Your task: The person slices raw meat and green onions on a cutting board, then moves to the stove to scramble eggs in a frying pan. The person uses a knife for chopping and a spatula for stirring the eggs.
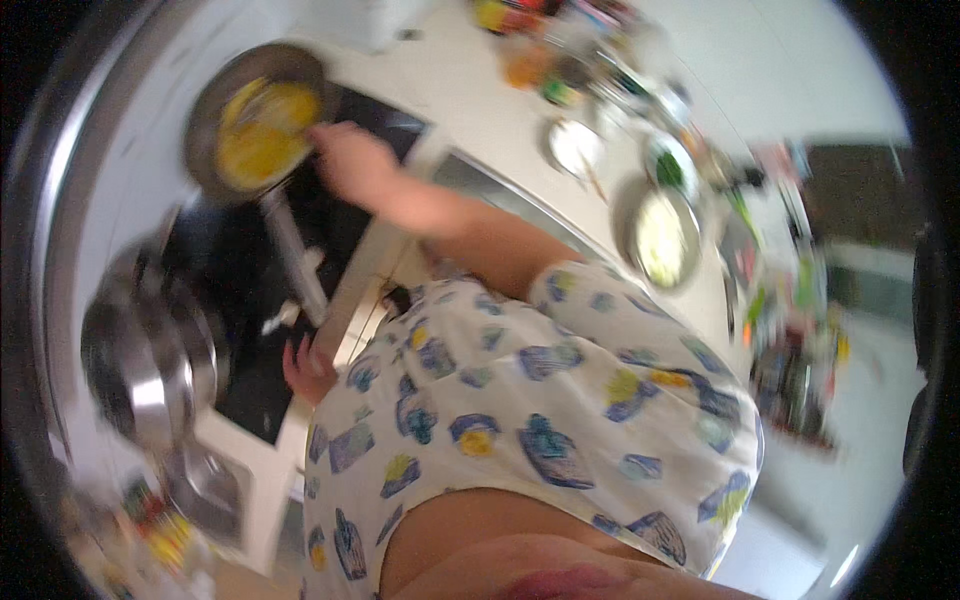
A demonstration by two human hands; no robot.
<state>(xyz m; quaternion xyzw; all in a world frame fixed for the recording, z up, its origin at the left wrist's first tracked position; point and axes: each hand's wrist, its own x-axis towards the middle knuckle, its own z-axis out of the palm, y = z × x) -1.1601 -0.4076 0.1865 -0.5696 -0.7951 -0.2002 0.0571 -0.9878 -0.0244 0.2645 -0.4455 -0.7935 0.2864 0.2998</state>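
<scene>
A dark frying pan (204,127) sits over the black cooktop (225,247) with a yellow, egg-like layer (262,142) spread inside it. My right hand (352,165) is at the pan's near rim, fingers bent towards the yellow layer. Blur hides whether it grips a thin utensil. The pan's handle (296,259) runs down towards me. Close to the end of that handle is my left hand (306,369), its fingers apart with nothing in them.
A shiny steel pot (150,360) stands left on the cooktop. On the counter are a white bowl (576,146), a bowl with chopped greens (670,169) and a bowl of pale shredded food (660,240). Blurred jars and packets (540,52) line the back.
</scene>
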